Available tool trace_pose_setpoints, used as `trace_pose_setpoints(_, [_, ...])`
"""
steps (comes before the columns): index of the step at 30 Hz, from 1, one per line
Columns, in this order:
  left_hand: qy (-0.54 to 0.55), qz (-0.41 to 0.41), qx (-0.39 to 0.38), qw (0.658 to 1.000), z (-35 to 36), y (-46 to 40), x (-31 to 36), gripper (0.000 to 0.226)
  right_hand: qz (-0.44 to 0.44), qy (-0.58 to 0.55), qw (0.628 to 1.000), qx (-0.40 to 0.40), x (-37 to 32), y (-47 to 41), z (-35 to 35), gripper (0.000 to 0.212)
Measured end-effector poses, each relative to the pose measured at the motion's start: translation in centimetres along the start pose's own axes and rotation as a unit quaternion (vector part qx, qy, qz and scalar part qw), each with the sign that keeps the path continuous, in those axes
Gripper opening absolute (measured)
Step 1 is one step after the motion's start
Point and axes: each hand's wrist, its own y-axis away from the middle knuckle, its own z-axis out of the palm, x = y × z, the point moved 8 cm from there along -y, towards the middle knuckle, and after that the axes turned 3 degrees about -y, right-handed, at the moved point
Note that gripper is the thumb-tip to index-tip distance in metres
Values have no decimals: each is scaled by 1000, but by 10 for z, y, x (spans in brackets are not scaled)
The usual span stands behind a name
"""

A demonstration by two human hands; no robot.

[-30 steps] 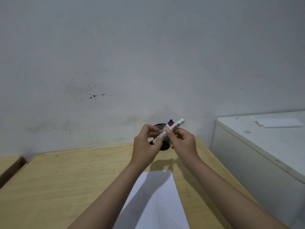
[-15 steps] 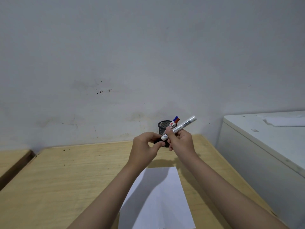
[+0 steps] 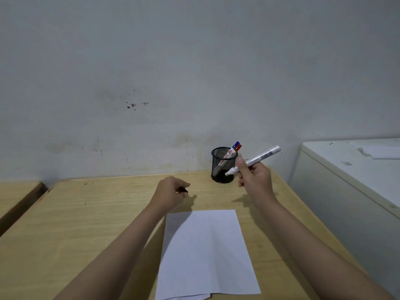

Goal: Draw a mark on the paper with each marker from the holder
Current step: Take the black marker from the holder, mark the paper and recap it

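A pale wooden surface (image 3: 91,224) runs to a scuffed grey-white wall (image 3: 151,72), with a white cabinet (image 3: 350,169) just beside it on the right. Nearest lies the sheet of paper (image 3: 205,252), flat and showing no marks. It is thin and light and would likely slide under a dragging tip unless a palm pins it.

Beyond the paper's far edge, the left hand (image 3: 171,192) hovers low over the surface, curled around a small dark piece that looks like the cap (image 3: 183,189). The right hand (image 3: 255,180) grasps the uncapped marker (image 3: 254,161) at the lower part of its barrel, tip pointing down-left, tail raised to the right. The marker looks like rigid, smooth plastic of little weight. A pinch nearer the tip would probably steady the stroke.

Farthest, near the wall, stands the black mesh holder (image 3: 224,167), light enough, I judge, to tip easily. In it lean two more markers (image 3: 232,151), one capped blue and one red.
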Motion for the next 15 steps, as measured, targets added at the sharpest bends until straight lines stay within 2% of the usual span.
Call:
trace_pose_setpoints(6, [6, -72, -15, 997, 17, -15, -26, 27, 5, 27, 999, -32, 14, 16, 11, 25])
trace_pose_setpoints(9, [12, -94, -12, 995, 24, -15, -35, 36, 0, 27, 998, -55, 14, 21, 17, 27])
trace_pose_setpoints(13, [154, -169, -24, 973, 34, -10, -51, 54, 8, 12, 999, -53, 20, 22, 23, 20])
trace_pose_setpoints(15, [189, -177, -28, 965, 35, -8, -54, 58, 15, 12, 998, -54, 25, 24, 29, 20])
